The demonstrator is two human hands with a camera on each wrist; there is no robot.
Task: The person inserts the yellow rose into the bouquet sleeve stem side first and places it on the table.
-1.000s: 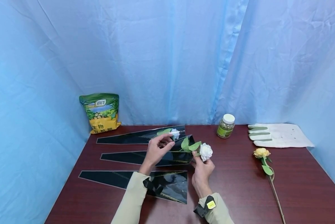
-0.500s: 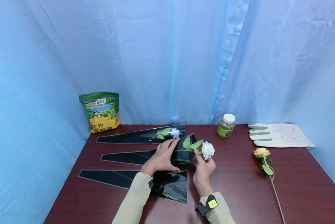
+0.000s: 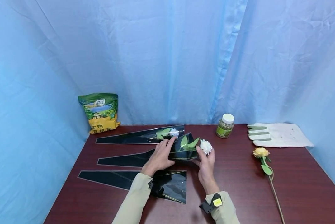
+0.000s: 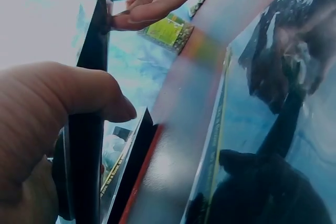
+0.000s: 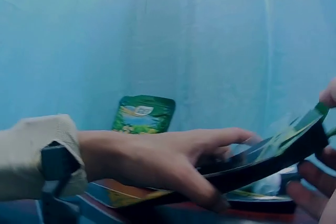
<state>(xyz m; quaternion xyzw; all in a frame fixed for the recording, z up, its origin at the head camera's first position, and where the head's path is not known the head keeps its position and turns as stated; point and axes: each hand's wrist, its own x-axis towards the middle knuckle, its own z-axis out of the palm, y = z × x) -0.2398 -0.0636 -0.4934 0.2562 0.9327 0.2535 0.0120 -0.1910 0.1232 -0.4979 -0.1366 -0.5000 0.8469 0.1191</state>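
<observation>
A white artificial rose (image 3: 205,147) with green leaves lies partly inside a black-backed clear flower sleeve (image 3: 111,161), its bloom sticking out of the wide end. With thumb and fingers on opposite sides, my left hand (image 3: 159,158) grips the sleeve around its middle; the left wrist view shows the thumb (image 4: 100,93) across the black film. At the sleeve's mouth my right hand (image 3: 206,168) pinches the rose's stem just below the bloom. The sleeve's wide end is raised in the right wrist view, where my left hand (image 5: 168,156) spans it.
Behind lies a sleeve (image 3: 122,138) holding a light blue rose (image 3: 174,133); in front lies a flat sleeve (image 3: 173,186). A yellow rose (image 3: 261,152) and a work glove (image 3: 282,135) lie at right. A jar (image 3: 225,126) and a fertilizer bag (image 3: 99,112) stand at the back.
My left hand has come down from above the sleeve and taken hold of it. The sleeve has tilted and shifted slightly, and the rose and right hand have moved a little left since half a second ago.
</observation>
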